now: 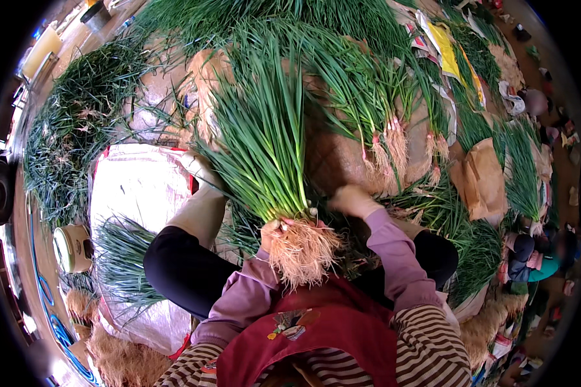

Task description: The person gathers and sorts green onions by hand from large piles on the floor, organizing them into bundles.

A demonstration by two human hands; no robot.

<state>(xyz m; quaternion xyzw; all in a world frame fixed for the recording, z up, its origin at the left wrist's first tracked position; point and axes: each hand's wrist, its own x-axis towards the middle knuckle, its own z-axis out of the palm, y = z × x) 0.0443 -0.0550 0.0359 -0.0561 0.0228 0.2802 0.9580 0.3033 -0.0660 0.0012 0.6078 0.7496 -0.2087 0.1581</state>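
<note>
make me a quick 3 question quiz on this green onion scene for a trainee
1. True or false: the left hand is closed around a bunch of green onions just above its roots.
2. Multiple choice: where does the right hand sit? A) on the small bundle on the white sack B) beside the held bunch, down among the loose greens C) on the brown paper bag
3. Fill in: the small bundle of greens by the person's left knee lies on a white woven ____.

Key: 1 true; 2 B; 3 sack
</note>
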